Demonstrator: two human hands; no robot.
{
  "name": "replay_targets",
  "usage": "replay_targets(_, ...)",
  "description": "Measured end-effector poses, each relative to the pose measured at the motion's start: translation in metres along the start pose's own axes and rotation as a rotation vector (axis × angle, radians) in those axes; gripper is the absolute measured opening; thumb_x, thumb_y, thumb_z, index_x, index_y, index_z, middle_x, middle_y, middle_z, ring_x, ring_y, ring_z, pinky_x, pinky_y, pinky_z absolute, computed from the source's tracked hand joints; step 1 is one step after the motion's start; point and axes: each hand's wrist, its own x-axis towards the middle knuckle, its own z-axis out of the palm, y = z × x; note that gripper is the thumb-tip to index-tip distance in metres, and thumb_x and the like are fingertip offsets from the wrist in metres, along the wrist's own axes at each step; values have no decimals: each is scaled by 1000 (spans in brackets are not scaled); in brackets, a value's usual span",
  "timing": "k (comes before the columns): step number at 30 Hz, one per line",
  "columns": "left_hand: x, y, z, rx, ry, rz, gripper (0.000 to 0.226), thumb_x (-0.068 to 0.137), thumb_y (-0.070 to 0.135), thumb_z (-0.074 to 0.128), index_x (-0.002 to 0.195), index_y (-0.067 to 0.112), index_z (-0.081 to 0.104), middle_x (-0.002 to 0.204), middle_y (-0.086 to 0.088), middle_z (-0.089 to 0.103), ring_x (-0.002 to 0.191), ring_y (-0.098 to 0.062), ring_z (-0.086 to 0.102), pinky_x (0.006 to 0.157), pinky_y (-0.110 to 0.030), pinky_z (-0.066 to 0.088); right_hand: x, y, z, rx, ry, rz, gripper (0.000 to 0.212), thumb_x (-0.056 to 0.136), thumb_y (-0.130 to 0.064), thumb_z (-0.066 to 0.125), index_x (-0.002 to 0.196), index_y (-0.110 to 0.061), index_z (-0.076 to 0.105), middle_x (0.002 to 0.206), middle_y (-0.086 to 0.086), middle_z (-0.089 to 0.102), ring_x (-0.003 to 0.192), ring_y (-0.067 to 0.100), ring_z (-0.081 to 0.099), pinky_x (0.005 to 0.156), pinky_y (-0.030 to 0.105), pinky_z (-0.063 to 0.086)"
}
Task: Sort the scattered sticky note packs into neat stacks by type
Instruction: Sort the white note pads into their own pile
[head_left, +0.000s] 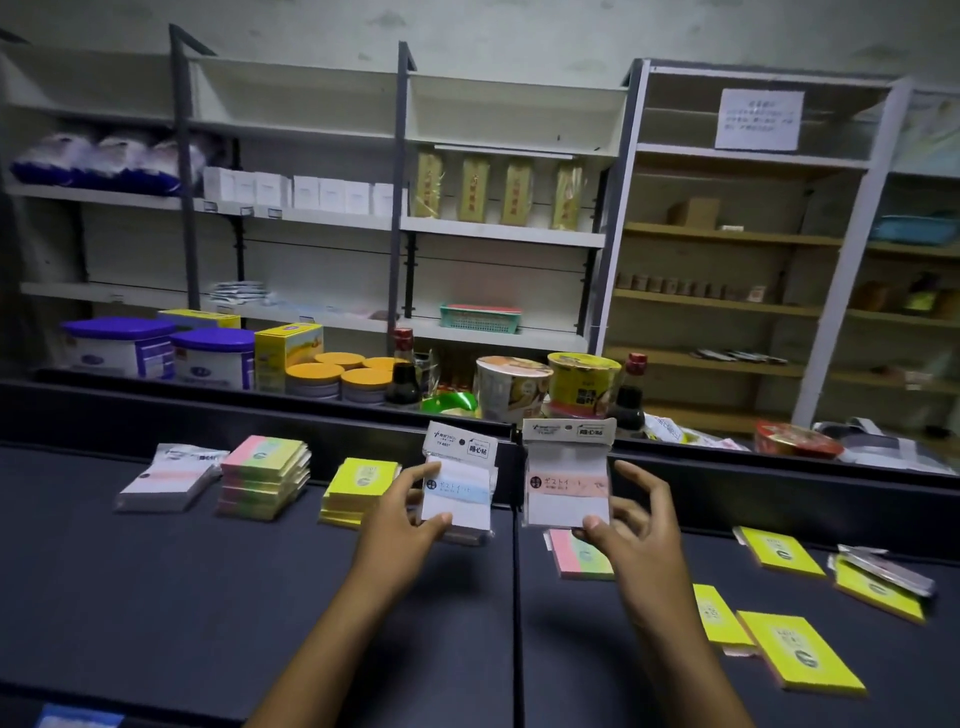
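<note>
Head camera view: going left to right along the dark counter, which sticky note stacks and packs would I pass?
White pack stack → pink-green stack → yellow stack → blue-banded pack in left hand → pink-banded pack in right hand → loose yellow packs.

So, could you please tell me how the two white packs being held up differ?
The left hand holds the blue-banded pack, tilted; the right hand holds the pink-banded pack, nearly upright and slightly higher. Both are white, bagged, with printed header cards.
</note>
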Motion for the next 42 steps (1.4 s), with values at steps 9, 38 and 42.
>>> replay_targets(9, 65, -38, 21, 363, -151, -54, 56, 88, 16, 69, 139, 23, 49, 134, -1, 58, 124, -21, 52, 104, -41, 44, 41, 22, 20, -36, 43, -5, 58, 89, 8, 61, 123, -38, 48, 103, 5, 71, 94, 9, 72, 74, 20, 59)
replay_targets(38, 16, 11, -25, 1033, -166, 334, 31, 94, 50, 50, 116, 30, 54, 115, 5, 56, 109, -17, 53, 75, -29, 42, -17, -10, 10, -134, -16, -53, 49, 92, 1, 61, 112, -43, 62, 114, -9, 65, 99, 5, 67, 79, 23, 58)
replay_targets(42, -10, 17, -58, 1055, -175, 294, 33, 94, 52, 50, 116, 29, 55, 118, 4, 57, 111, -18, 54, 82, -32, 45, -35, -20, 24, -102, -52, -69, 45, 92, 2, 60, 116, -36, 62, 115, -8, 63, 92, -2, 67, 71, 15, 56)
